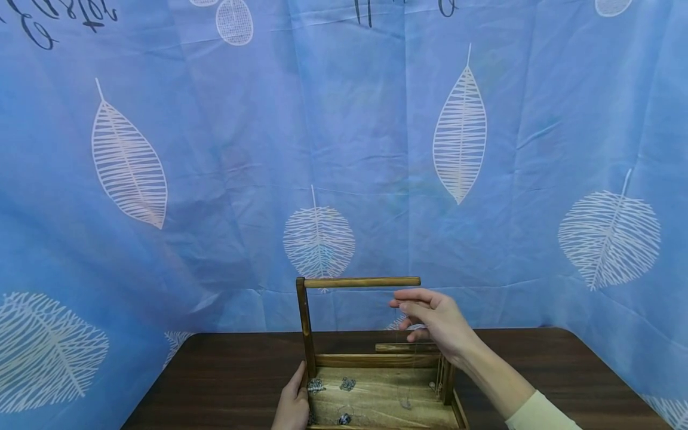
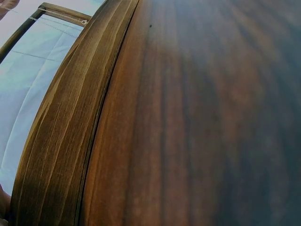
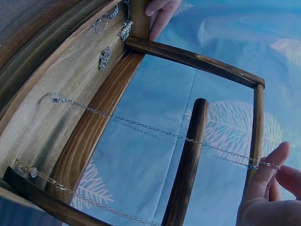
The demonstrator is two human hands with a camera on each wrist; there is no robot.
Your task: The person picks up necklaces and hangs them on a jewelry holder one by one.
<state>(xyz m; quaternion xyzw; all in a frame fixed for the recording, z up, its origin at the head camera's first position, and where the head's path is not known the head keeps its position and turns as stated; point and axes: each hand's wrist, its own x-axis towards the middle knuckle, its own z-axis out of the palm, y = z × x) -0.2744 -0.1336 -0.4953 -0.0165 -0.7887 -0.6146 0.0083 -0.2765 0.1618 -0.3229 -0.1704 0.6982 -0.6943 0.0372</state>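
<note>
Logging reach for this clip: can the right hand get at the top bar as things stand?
Probably yes: the right hand, pinching a chain, is close to the top bar, with nothing visible blocking the way.

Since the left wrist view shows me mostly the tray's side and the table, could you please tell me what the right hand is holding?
Observer: The right hand pinches the end of a thin chain between thumb and finger.
Operator: Thank you; could you tell me where the chain leads from there?
Observer: It runs down to the inside of the tray; whether its lower end touches the floor there, I cannot tell.
Operator: And is anything else lying in there, please?
Observer: Yes, a few small silver bundles lie toward the left hand's side.
</note>
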